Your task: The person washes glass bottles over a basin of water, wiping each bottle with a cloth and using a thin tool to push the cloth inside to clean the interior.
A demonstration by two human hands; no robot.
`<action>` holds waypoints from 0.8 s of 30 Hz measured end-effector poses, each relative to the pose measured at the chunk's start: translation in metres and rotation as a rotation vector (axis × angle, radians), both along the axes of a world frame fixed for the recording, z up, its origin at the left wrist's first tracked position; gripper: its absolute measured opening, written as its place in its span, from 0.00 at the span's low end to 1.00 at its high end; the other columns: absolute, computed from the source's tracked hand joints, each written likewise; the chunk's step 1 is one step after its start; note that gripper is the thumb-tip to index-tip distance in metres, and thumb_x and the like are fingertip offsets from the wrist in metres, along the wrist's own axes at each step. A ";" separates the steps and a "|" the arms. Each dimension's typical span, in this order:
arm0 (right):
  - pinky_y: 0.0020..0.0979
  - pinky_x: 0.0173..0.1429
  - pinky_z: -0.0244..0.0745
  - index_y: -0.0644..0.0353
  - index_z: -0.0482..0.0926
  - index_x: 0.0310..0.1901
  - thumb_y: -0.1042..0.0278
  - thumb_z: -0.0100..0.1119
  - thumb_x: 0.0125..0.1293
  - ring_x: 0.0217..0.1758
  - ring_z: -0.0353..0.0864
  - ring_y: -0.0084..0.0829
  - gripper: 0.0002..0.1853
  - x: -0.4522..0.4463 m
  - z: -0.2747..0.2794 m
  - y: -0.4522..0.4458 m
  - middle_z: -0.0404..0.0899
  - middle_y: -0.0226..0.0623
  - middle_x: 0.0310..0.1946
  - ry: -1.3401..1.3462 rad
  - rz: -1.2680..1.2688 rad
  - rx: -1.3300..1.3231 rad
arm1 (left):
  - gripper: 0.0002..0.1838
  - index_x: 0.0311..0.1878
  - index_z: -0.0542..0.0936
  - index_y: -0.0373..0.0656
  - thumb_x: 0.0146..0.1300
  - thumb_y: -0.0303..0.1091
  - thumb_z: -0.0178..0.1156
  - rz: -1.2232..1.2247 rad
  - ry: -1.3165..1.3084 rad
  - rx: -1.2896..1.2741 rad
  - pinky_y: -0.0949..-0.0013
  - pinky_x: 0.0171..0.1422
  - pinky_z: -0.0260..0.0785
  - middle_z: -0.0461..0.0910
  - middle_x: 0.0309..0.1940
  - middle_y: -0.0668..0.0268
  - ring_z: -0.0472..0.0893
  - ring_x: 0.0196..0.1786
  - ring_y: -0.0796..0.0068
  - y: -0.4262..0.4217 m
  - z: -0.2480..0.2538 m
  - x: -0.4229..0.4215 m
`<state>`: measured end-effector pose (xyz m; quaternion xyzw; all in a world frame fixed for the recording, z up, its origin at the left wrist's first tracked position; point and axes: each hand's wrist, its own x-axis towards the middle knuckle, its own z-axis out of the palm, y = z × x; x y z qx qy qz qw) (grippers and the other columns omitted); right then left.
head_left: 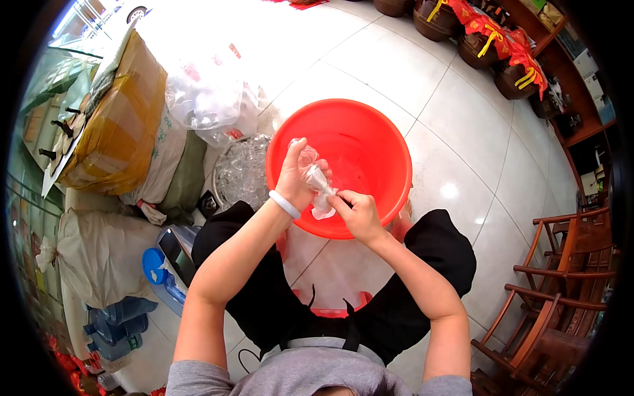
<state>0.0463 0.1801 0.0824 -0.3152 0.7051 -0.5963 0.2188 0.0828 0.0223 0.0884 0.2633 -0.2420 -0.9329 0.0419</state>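
In the head view, my left hand (295, 175) is over the left side of a red plastic tub (389, 142), its fingers curled round a small clear object (308, 156) that looks like a little glass. A crumpled white tissue or thin cloth (321, 210) runs from that palm down to my right hand (356, 212), which pinches it between thumb and fingers. Fingers partly hide the clear object, so its full shape does not show. Left of the tub stands a round metal basin (216, 181) heaped with clear glass-like pieces (243, 173).
Clear plastic bags (208, 99) lie behind the basin. A taped cardboard box (129, 112), a pale sack (99, 257) and a phone (177, 256) are at left. Wooden chairs (561, 264) stand at right, dark jars (436, 23) with red cloth at the back.
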 end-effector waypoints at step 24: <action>0.29 0.29 0.71 0.67 0.80 0.34 0.63 0.55 0.61 0.23 0.80 0.31 0.13 0.000 -0.004 0.008 0.80 0.42 0.21 -0.001 0.146 0.178 | 0.19 0.31 0.70 0.44 0.55 0.50 0.59 0.135 -0.137 -0.385 0.73 0.21 0.67 0.72 0.15 0.64 0.73 0.17 0.75 0.013 0.002 -0.005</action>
